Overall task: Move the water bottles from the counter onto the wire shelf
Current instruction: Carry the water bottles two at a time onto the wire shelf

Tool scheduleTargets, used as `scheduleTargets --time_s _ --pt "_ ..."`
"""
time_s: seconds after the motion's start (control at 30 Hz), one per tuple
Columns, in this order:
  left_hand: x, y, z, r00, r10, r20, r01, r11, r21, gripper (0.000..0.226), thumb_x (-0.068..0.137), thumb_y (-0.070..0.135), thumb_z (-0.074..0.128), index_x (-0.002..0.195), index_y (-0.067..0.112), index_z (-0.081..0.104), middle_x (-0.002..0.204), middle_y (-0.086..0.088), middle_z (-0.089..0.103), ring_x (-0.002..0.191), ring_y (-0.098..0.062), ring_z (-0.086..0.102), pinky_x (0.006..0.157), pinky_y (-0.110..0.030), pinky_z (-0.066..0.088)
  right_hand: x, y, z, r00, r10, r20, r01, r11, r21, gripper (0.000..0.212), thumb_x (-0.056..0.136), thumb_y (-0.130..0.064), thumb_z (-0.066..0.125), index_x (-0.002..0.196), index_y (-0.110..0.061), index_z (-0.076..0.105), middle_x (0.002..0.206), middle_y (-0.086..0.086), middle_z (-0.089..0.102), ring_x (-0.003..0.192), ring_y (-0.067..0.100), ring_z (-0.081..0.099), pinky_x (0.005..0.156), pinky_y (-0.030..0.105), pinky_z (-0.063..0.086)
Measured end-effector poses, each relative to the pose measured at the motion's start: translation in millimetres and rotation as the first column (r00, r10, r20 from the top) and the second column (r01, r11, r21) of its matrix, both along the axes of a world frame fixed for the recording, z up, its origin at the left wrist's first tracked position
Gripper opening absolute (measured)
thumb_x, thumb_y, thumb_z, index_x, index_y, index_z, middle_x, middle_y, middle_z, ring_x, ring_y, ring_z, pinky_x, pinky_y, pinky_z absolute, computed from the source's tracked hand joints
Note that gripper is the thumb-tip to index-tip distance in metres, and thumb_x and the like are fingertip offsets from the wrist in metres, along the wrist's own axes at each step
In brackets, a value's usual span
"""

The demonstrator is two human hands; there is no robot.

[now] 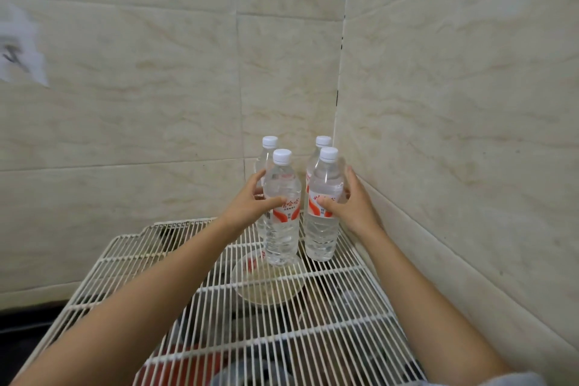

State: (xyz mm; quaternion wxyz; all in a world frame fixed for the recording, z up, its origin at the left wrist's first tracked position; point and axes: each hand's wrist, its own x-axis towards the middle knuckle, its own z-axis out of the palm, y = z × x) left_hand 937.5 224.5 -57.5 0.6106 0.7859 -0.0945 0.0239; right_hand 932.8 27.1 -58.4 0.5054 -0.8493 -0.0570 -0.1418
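Several clear water bottles with white caps and red-and-white labels stand upright on the white wire shelf [194, 316], in the corner of the tiled walls. My left hand [250, 204] is wrapped around the front left bottle [282, 229]. My right hand [354, 200] grips the front right bottle [322, 229]. Both of these bottles rest with their bases on the wires. Behind them stand the back left bottle [266, 153] and the back right bottle [318, 150], partly hidden by the front pair.
Beige tiled walls [454, 119] meet in a corner just behind and to the right of the bottles. Under the shelf lie a pale bowl [269, 288] and dark and red items. A dark counter edge [28, 320] shows at the lower left.
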Motion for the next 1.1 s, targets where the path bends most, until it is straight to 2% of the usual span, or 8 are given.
scheduleTargets --time_s 0.07,0.13,0.27,0.4,0.53,0.63,0.93,1.1 --pt "-11.5 8.8 -1.8 0.998 0.062 -0.003 -0.062 0.996 0.061 0.076 0.081 0.026 0.065 0.143 0.024 0.022 0.139 -0.014 0.044 0.117 -0.025 0.050 0.098 -0.039 0.042 -17.3 6.9 -6.4 0.988 -0.122 0.097 0.132 0.987 -0.093 0.091 0.076 -0.039 0.069 0.145 -0.033 0.010 0.149 0.001 0.033 0.135 0.025 0.034 0.103 0.045 0.036" --pt "-28.9 23.2 -5.5 0.994 0.108 0.010 -0.109 0.985 0.132 0.072 0.082 0.028 0.063 0.143 0.022 0.024 0.141 -0.013 0.042 0.118 -0.023 0.048 0.095 -0.035 0.042 -36.6 17.7 -14.0 0.978 -0.123 0.168 0.146 0.980 -0.138 0.087 0.079 -0.044 0.064 0.145 -0.033 0.008 0.152 0.001 0.027 0.137 0.024 0.030 0.106 0.048 0.036" --pt "-68.4 58.9 -23.8 0.983 0.185 -0.011 -0.177 0.958 0.227 0.065 0.084 0.027 0.061 0.141 0.020 0.030 0.139 -0.012 0.043 0.121 -0.024 0.049 0.096 -0.034 0.042 -59.5 51.1 -25.6 0.991 0.097 0.094 -0.068 0.959 -0.275 0.079 0.085 -0.043 0.055 0.146 -0.027 0.007 0.156 -0.001 0.009 0.143 0.018 0.011 0.114 0.041 0.020" --pt "-112.7 96.9 -39.2 0.931 0.364 -0.031 -0.348 0.909 0.229 0.057 0.086 0.019 0.060 0.137 0.016 0.035 0.134 -0.015 0.046 0.113 -0.024 0.052 0.094 -0.035 0.044 -71.0 102.3 -34.7 0.940 0.342 0.015 -0.306 0.859 -0.410 0.075 0.088 -0.046 0.050 0.146 -0.028 0.005 0.157 -0.002 0.001 0.144 0.016 0.002 0.115 0.035 0.014" --pt "-174.4 142.5 -54.6 0.831 0.555 -0.045 -0.519 0.802 0.295 0.054 0.086 0.018 0.059 0.136 0.015 0.038 0.131 -0.013 0.046 0.117 -0.026 0.051 0.094 -0.033 0.042 -81.5 145.9 -49.4 0.819 0.564 -0.103 -0.498 0.612 -0.614 0.075 0.088 -0.047 0.048 0.146 -0.031 0.004 0.157 0.002 -0.002 0.145 0.021 0.000 0.116 0.038 0.012" --pt "-226.2 170.6 -65.5 0.718 0.696 -0.017 -0.646 0.676 0.353 0.053 0.087 0.019 0.059 0.136 0.016 0.038 0.130 -0.009 0.047 0.119 -0.021 0.047 0.094 -0.028 0.038 -89.2 170.8 -51.5 0.726 0.676 -0.126 -0.526 0.427 -0.736 0.075 0.088 -0.049 0.047 0.146 -0.031 0.003 0.157 0.004 -0.003 0.145 0.021 0.000 0.117 0.038 0.008" --pt "-363.0 216.1 -83.6 0.481 0.877 0.021 -0.800 0.429 0.419 0.054 0.087 0.026 0.058 0.136 0.018 0.038 0.136 -0.011 0.042 0.127 -0.022 0.042 0.095 -0.026 0.035 -159.1 239.3 -46.2 0.574 0.804 -0.154 -0.559 0.248 -0.791 0.072 0.088 -0.050 0.048 0.146 -0.031 0.010 0.157 0.007 0.004 0.144 0.024 0.005 0.117 0.043 0.012" --pt "-460.3 232.9 -90.8 0.349 0.937 0.030 -0.848 0.302 0.437 0.057 0.086 0.027 0.060 0.137 0.017 0.037 0.138 -0.012 0.043 0.129 -0.026 0.040 0.106 -0.035 0.034 -227.9 291.1 -39.1 0.468 0.876 -0.117 -0.551 0.185 -0.814 0.072 0.088 -0.051 0.046 0.146 -0.026 0.012 0.155 0.009 0.011 0.143 0.025 0.011 0.114 0.039 0.018"
